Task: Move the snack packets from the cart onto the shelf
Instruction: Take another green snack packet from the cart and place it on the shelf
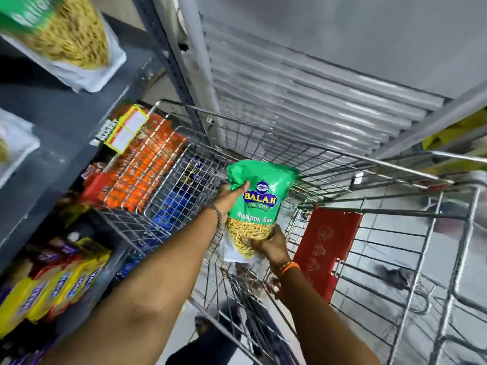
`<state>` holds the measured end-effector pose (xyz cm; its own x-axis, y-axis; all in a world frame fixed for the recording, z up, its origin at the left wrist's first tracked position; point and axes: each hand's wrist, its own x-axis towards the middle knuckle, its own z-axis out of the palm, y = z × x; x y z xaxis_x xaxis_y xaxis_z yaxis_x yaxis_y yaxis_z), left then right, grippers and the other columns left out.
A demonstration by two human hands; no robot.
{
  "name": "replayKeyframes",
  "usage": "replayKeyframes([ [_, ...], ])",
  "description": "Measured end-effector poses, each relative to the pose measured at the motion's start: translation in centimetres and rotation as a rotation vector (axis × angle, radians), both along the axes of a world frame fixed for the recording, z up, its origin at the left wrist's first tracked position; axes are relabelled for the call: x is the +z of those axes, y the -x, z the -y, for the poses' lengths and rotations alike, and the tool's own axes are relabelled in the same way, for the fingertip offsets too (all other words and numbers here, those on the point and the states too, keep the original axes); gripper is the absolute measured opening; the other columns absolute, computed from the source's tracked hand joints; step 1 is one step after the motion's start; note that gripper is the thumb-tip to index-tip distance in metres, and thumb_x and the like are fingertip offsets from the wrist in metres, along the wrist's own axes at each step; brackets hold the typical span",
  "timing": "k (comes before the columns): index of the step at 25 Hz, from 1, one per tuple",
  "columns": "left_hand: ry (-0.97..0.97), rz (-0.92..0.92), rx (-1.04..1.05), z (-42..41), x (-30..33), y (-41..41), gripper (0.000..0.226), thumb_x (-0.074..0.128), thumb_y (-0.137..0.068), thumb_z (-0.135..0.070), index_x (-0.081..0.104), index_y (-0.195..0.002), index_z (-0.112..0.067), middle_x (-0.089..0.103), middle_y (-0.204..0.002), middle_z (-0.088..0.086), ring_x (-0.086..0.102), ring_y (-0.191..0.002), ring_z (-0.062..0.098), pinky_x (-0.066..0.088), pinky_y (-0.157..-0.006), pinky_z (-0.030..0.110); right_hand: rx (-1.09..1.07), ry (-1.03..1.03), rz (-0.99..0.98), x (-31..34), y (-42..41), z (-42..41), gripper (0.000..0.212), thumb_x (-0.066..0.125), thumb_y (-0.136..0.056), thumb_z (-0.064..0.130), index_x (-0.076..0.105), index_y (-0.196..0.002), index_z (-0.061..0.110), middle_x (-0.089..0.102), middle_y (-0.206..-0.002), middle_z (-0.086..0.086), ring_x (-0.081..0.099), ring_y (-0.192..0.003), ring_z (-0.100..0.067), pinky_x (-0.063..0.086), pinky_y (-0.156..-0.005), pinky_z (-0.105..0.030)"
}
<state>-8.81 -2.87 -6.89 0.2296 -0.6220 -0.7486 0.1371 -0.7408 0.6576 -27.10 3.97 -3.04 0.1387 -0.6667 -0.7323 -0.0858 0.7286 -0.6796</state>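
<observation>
Head view, swept left to right with the wire cart [329, 164] as the landmark. Far left of the cart and above it, spotted a green-topped packet of yellow sev [66, 35] lying blurred on the grey shelf [52, 143]. Lower on that shelf, beside the cart's left wall, saw orange packs [142, 164] and yellow-and-purple biscuit packs [52, 283] stacked. Over the cart's basket, held up and tilted: a green Balaji snack packet [257, 206]. Left hand [232, 197] clamped on its upper left edge, thumb across the front, remaining fingers hidden behind. Right hand [271, 246] curled closed around its clear bottom end, fingertips pressed into the sev window. Right of the packet, inside the cart, noted the red child-seat flap [326, 248].
</observation>
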Motion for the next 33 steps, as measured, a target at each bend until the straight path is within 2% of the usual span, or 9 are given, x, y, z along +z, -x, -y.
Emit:
replayKeyframes([
  [2,0.041,-0.018,0.034,0.2,4.2,-1.1,0.060,0.079,-0.057,-0.069,0.070,-0.099,-0.028,0.072,-0.114,0.005,0.065,-0.115,0.031,0.048,-0.105,0.049,0.033,0.045,0.083,1.5,-0.3,0.6,0.088,0.093,-0.038,0.007,0.055,-0.117,0.009,0.070,-0.120,-0.015,0.069,-0.104,-0.027,0.062,-0.076,-0.022],
  [6,0.157,-0.044,0.145,-0.8,5.7,-3.9,0.093,0.082,-0.041,-0.079,0.069,-0.114,-0.024,0.073,-0.119,0.005,0.067,-0.114,0.030,0.048,-0.106,0.052,0.152,0.115,0.170,5.6,-0.9,1.8,0.083,0.095,-0.044,0.003,0.059,-0.119,0.007,0.073,-0.121,-0.019,0.072,-0.107,-0.031,0.062,-0.077,-0.029],
  [11,0.359,-0.219,0.359,-4.4,19.9,-4.6,0.076,0.087,-0.060,-0.053,0.066,-0.122,-0.015,0.072,-0.120,0.013,0.069,-0.113,0.034,0.052,-0.098,0.060,0.223,0.234,0.186,11.2,-3.4,2.7,0.091,0.100,-0.038,0.012,0.061,-0.117,-0.008,0.075,-0.112,-0.024,0.072,-0.095,-0.046,0.061,-0.062,-0.030],
  [15,0.550,-0.222,0.483,-7.7,27.6,-7.3,0.061,0.080,-0.074,-0.042,0.065,-0.126,-0.014,0.070,-0.126,0.011,0.066,-0.118,0.032,0.051,-0.101,0.058,0.317,0.352,0.233,16.7,-6.9,3.1,0.099,0.103,-0.029,0.019,0.062,-0.117,-0.002,0.076,-0.110,-0.022,0.073,-0.099,-0.043,0.062,-0.084,-0.050],
  [19,0.660,-0.163,0.647,-12.9,34.0,-11.8,0.039,0.074,-0.077,-0.037,0.070,-0.112,-0.019,0.073,-0.121,0.008,0.065,-0.120,0.029,0.051,-0.101,0.053,0.488,0.448,0.349,22.6,-13.0,2.3,0.089,0.096,-0.035,-0.001,0.061,-0.117,-0.002,0.077,-0.108,-0.020,0.074,-0.098,-0.041,0.063,-0.081,-0.048],
  [21,0.707,-0.102,0.727,-16.3,35.9,-14.5,0.055,0.078,-0.076,-0.042,0.063,-0.123,-0.018,0.071,-0.125,0.006,0.065,-0.121,0.026,0.051,-0.103,0.052,0.587,0.484,0.401,24.8,-16.8,1.1,0.089,0.098,-0.035,0.000,0.061,-0.116,0.002,0.077,-0.110,-0.020,0.074,-0.099,-0.040,0.061,-0.085,-0.052],
  [25,0.747,0.044,0.936,-23.4,38.7,-20.3,0.097,0.088,-0.054,-0.056,0.053,-0.134,-0.016,0.070,-0.128,0.006,0.064,-0.121,0.025,0.050,-0.104,0.052,0.794,0.569,0.474,27.4,-25.4,-1.8,0.084,0.094,-0.042,-0.012,0.060,-0.118,-0.001,0.075,-0.111,-0.022,0.074,-0.101,-0.037,0.062,-0.086,-0.049],
  [31,0.842,0.152,1.103,-32.0,41.0,-27.8,0.064,0.075,-0.073,-0.042,0.063,-0.127,-0.011,0.070,-0.126,0.009,0.065,-0.118,0.025,0.052,-0.101,0.048,0.984,0.588,0.573,28.9,-38.0,-8.3,0.088,0.089,-0.042,-0.019,0.053,-0.121,-0.008,0.073,-0.114,-0.021,0.073,-0.095,-0.011,0.059,-0.080,-0.025],
  [33,0.828,0.185,1.132,-33.9,40.7,-30.0,0.075,0.079,-0.071,-0.044,0.058,-0.133,-0.008,0.068,-0.129,0.010,0.063,-0.122,0.027,0.052,-0.101,0.049,1.026,0.586,0.605,28.9,-40.9,-10.2,0.082,0.084,-0.047,-0.029,0.050,-0.118,-0.005,0.071,-0.109,-0.014,0.072,-0.088,0.002,0.058,-0.075,-0.016],
])
